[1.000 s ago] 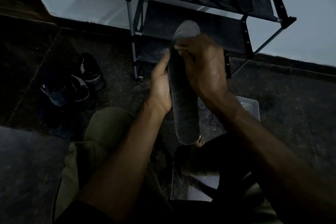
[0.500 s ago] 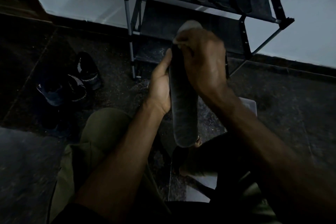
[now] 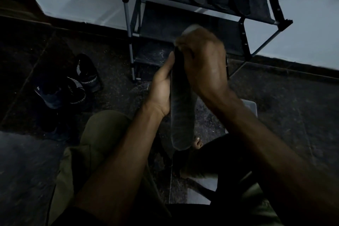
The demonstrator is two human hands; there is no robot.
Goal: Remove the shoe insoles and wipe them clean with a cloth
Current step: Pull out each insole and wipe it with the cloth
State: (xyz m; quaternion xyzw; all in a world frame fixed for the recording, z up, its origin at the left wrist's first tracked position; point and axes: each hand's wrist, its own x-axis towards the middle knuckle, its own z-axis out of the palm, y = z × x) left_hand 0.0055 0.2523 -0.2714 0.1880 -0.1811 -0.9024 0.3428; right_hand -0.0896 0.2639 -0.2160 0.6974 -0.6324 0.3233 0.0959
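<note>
Shoes (image 3: 69,82) lie on the floor at left. Left hand (image 3: 162,90) — fingers curled behind — grips the upright insole (image 3: 181,115) held mid-air before the rack (image 3: 201,16). Right hand (image 3: 203,62) — blurred, fingers bunched — presses its upper end; a cloth cannot be made out.
</note>
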